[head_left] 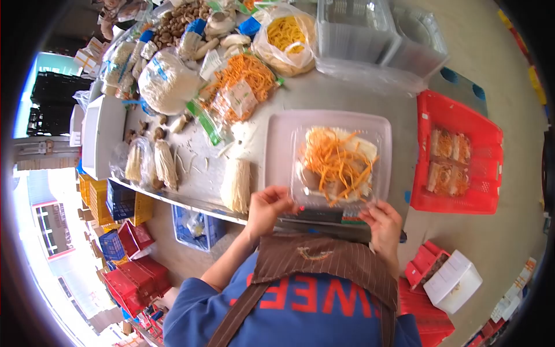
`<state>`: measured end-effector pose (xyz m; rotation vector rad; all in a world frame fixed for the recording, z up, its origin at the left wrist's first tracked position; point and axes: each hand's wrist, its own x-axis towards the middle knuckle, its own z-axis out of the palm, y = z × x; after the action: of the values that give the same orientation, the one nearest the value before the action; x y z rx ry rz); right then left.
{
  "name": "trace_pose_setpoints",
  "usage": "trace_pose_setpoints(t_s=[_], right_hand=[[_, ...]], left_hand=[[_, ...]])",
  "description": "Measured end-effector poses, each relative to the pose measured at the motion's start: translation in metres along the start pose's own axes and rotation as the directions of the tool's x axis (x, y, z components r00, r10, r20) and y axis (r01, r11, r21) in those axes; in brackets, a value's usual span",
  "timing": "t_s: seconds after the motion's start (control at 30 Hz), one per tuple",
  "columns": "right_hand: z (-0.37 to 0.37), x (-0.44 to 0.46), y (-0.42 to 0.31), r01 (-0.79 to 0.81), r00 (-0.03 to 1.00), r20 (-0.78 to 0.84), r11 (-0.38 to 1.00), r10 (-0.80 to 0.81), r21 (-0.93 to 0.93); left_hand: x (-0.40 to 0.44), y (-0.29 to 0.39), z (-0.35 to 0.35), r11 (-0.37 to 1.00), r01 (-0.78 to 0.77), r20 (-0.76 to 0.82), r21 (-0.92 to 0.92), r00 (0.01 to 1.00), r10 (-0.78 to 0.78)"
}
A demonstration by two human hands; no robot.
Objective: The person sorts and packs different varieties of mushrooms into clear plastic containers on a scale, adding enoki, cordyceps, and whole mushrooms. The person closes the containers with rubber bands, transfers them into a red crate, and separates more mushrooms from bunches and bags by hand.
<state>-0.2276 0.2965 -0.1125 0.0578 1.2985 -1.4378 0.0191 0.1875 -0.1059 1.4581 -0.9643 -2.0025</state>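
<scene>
We're pinching the clear tray (295, 165) nearside with left hand (267, 209) and right hand (384, 224), bare table (403, 139) lying to its right.

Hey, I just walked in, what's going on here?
A person has the left hand and right hand at the near corners of a clear tray. The tray sits on a pale platform, with orange strips heaped on top of its food. Whether the fingers grip the rim is hard to tell. More packed food lies in the red crate to the right.
</scene>
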Motion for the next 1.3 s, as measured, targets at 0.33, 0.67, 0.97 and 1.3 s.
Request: trace_pose_setpoints(t_s=[0.33, 0.67, 0.97, 1.3], right_hand=[[0.118, 0.113, -0.122, 0.736, 0.662, 0.278, 0.536, -0.695, -0.413], [0.18, 0.189, -0.139, 0.624, 0.769, 0.489, 0.65, -0.412, -0.434], [0.217, 0.182, -0.124, 0.768, 0.541, 0.74, 0.593, -0.4, -0.242], [0.021, 0.147, -0.091, 0.842, 0.49, 0.69, 0.085, -0.532, -0.533]], left_hand=[[0.27, 0.179, -0.028, 0.277, -0.629, 0.051, 0.726, 0.452, 0.891], [0.395, 0.222, -0.031, 0.138, -0.502, 0.158, 0.854, 0.502, 0.85], [0.183, 0.194, 0.052, 0.785, -0.187, 0.369, -0.591, 0.803, 0.469], [0.172, 0.051, 0.025, 0.303, -0.943, 0.538, 0.136, 0.327, 0.777]])
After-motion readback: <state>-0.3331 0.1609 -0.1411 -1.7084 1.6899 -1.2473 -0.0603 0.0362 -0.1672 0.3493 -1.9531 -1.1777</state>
